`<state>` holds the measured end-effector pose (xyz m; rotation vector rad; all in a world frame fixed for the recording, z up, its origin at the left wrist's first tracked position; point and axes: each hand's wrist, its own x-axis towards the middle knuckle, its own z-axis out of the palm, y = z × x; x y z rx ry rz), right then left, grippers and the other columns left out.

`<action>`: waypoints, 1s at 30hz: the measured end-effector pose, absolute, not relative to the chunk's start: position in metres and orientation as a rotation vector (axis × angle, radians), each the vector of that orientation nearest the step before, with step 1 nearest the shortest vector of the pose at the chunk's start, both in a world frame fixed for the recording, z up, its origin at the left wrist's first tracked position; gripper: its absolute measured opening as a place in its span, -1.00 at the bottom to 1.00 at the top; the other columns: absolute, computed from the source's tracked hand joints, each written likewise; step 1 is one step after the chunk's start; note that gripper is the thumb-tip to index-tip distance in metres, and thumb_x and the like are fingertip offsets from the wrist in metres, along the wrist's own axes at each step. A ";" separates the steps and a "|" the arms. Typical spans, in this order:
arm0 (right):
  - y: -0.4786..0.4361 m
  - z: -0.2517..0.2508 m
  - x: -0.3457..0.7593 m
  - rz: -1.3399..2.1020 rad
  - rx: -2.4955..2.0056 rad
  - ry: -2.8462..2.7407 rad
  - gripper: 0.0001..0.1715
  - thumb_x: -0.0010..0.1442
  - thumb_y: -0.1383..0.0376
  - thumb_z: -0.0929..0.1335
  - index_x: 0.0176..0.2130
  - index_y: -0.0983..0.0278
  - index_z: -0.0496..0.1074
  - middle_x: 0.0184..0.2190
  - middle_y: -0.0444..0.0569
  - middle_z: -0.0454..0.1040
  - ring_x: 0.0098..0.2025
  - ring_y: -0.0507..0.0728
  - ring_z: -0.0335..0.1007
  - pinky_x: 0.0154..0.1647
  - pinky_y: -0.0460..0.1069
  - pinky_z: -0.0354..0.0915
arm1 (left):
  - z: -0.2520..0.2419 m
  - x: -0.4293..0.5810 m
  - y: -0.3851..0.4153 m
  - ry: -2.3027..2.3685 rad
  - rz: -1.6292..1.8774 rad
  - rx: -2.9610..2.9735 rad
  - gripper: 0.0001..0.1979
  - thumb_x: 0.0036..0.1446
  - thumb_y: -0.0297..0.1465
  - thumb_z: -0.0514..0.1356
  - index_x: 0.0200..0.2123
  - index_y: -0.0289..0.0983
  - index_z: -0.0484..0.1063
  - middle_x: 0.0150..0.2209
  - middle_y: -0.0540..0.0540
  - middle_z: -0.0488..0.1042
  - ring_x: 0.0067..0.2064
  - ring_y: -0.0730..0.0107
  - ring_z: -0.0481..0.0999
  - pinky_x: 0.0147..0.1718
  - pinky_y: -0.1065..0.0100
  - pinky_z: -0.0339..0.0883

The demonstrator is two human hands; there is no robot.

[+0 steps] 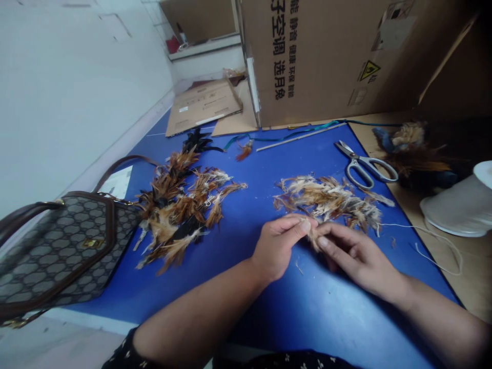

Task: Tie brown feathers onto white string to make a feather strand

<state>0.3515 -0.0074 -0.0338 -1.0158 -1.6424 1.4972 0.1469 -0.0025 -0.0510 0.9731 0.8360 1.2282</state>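
Note:
My left hand [282, 241] is closed, thumb and fingers pinching a small tuft of feathers [314, 240]. Opposite it, my right hand [351, 256] also pinches the tuft, fingertips nearly meeting the left ones. The tuft is tan and mostly covered by the fingers. Just beyond both hands lies a long bundle of brown, cream and grey feathers [326, 197] on the blue mat [238, 287]. From its right end runs a pale string [426, 229], curling over the mat's edge.
Brown and black feather bunches [172, 200] lie at left, beside a patterned handbag [69, 246]. Scissors [365, 166] rest at the far right, with a white spool [457, 205] nearby. A large cardboard box [326, 61] stands behind, flat cardboard [203, 105] to its left.

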 end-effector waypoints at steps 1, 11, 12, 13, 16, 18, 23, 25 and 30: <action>-0.007 -0.033 0.353 1.298 -1.057 -1.665 -0.69 0.50 0.04 0.43 -0.02 0.24 0.59 -0.19 0.02 0.58 -0.36 0.04 0.47 -0.42 -0.09 0.44 | -0.051 0.147 -0.002 0.852 1.212 0.961 -0.80 0.31 -0.22 0.44 -0.19 -0.23 0.77 -0.12 -0.15 0.71 -0.01 0.26 0.64 0.15 0.21 0.45; -0.001 -0.028 0.359 0.750 -0.868 -1.936 -0.50 0.53 0.34 0.36 0.34 -0.01 0.57 0.14 0.05 0.65 0.16 0.23 0.61 0.19 0.15 0.55 | -0.043 0.150 -0.009 0.869 0.899 0.991 -0.59 0.24 -0.04 0.46 -0.26 -0.32 0.76 -0.35 -0.17 0.69 -0.27 0.32 0.62 -0.09 0.26 0.52; -0.001 -0.028 0.358 0.757 -0.843 -1.939 -0.49 0.53 0.35 0.36 0.33 -0.02 0.57 0.12 0.05 0.65 0.15 0.22 0.62 0.16 0.12 0.56 | -0.042 0.151 -0.009 0.868 0.904 0.987 -0.59 0.23 -0.03 0.46 -0.28 -0.31 0.76 -0.36 -0.16 0.68 -0.28 0.32 0.61 -0.08 0.26 0.52; -0.001 -0.029 0.357 0.760 -0.825 -1.941 -0.48 0.52 0.37 0.35 0.33 -0.03 0.58 0.11 0.04 0.65 0.14 0.21 0.63 0.15 0.10 0.57 | -0.042 0.151 -0.008 0.867 0.913 0.978 -0.59 0.22 -0.03 0.46 -0.30 -0.31 0.75 -0.37 -0.15 0.67 -0.28 0.32 0.61 -0.07 0.25 0.53; -0.001 -0.030 0.356 0.740 -0.801 -1.964 -0.44 0.50 0.40 0.36 0.33 -0.05 0.57 0.10 0.04 0.65 0.14 0.21 0.64 0.13 0.10 0.58 | -0.042 0.152 -0.007 0.867 0.934 0.948 -0.59 0.19 -0.03 0.48 -0.33 -0.30 0.74 -0.39 -0.14 0.66 -0.30 0.34 0.61 -0.08 0.25 0.53; -0.001 -0.030 0.356 0.725 -0.791 -1.978 -0.41 0.49 0.43 0.35 0.34 -0.06 0.57 0.11 0.04 0.64 0.14 0.21 0.64 0.12 0.10 0.58 | -0.043 0.152 -0.007 0.876 0.939 0.932 -0.60 0.18 -0.04 0.48 -0.34 -0.31 0.73 -0.39 -0.15 0.66 -0.30 0.35 0.60 -0.10 0.28 0.52; -0.002 -0.028 0.357 0.696 -0.776 -1.989 -0.36 0.46 0.49 0.36 0.32 -0.09 0.57 0.10 0.01 0.63 0.10 0.17 0.65 0.11 0.05 0.57 | -0.043 0.151 -0.008 0.889 0.887 0.906 -0.56 0.17 -0.04 0.49 -0.32 -0.35 0.73 -0.35 -0.19 0.68 -0.37 0.40 0.58 -0.25 0.33 0.50; -0.002 -0.027 0.359 0.686 -0.792 -1.987 -0.34 0.45 0.48 0.36 0.36 -0.08 0.54 0.14 0.03 0.61 0.13 0.19 0.64 0.13 0.06 0.57 | -0.042 0.150 -0.008 0.869 0.844 0.901 -0.54 0.17 -0.01 0.49 -0.31 -0.36 0.72 -0.35 -0.20 0.69 -0.40 0.38 0.59 -0.29 0.31 0.51; -0.002 -0.026 0.360 0.736 -0.752 -2.041 -0.38 0.47 0.49 0.32 0.32 -0.02 0.58 0.15 0.04 0.61 0.14 0.17 0.64 0.10 0.02 0.57 | -0.043 0.148 -0.009 0.830 0.834 0.944 -0.57 0.18 -0.05 0.49 -0.27 -0.36 0.74 -0.33 -0.22 0.70 -0.29 0.32 0.65 -0.11 0.25 0.54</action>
